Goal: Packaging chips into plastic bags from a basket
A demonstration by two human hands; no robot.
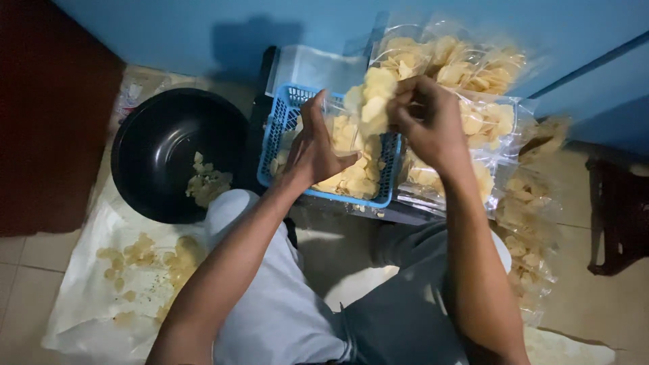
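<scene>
My left hand (316, 150) grips the side of a clear plastic bag (345, 128) partly filled with pale yellow chips, held over a blue plastic basket (278, 128). My right hand (427, 120) is closed on a bunch of chips (373, 96) at the bag's mouth. More chips lie in the basket beneath the bag. Both forearms reach forward from the bottom of the view, over my knees in grey trousers.
A large black bowl (162, 145) with a few chips stands at left. White paper (101, 304) with scattered chips lies on the tiled floor. Several filled clear bags (473, 74) pile up at right against a blue wall. A dark stool (618, 216) stands far right.
</scene>
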